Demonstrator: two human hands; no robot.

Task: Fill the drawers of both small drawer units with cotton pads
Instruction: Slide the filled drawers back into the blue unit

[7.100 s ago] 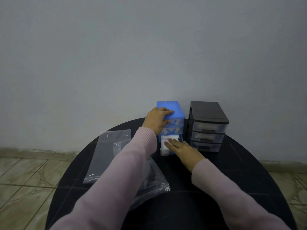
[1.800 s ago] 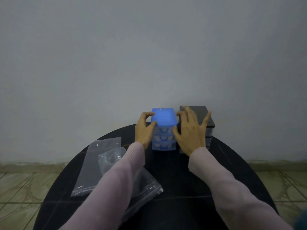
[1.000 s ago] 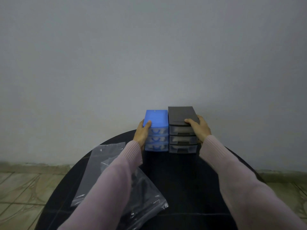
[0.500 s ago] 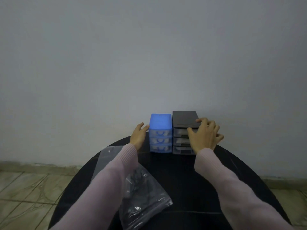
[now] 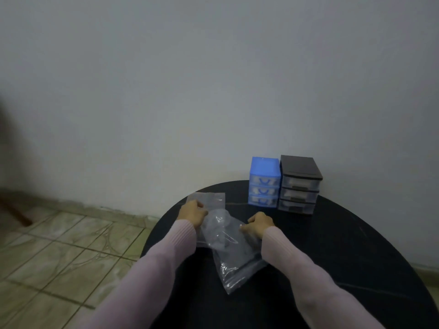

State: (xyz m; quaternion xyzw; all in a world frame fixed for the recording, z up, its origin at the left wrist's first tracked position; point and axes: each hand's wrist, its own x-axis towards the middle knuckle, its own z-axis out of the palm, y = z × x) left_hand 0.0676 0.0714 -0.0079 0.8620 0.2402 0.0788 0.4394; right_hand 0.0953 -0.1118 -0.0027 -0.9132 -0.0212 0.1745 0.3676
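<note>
Clear plastic is what you have under both hands: two empty-looking bags (image 5: 228, 243) lie overlapped on the near-left part of the black counter (image 5: 344, 245). The upper one has its long axis running from your left hand (image 5: 192, 213) down and right toward you. Your left hand sits on its far end with fingers (image 5: 203, 210) curled onto the film. Your right hand (image 5: 260, 224) presses its right edge with fingers bent, and whether that is a pinch or only a press cannot be told.

The blue drawer unit (image 5: 263, 182) and the black drawer unit (image 5: 299, 185) stand touching side by side at the far edge against the wall (image 5: 213, 79), ahead and to the right of both hands and well apart from the bags. All six drawers are shut, and white shows through the clear fronts, so the filling looks done. No loose cotton pads are in sight. Your right hand is the nearer to the units. What your hands can act on now is the bags, best gathered along that long axis.
</note>
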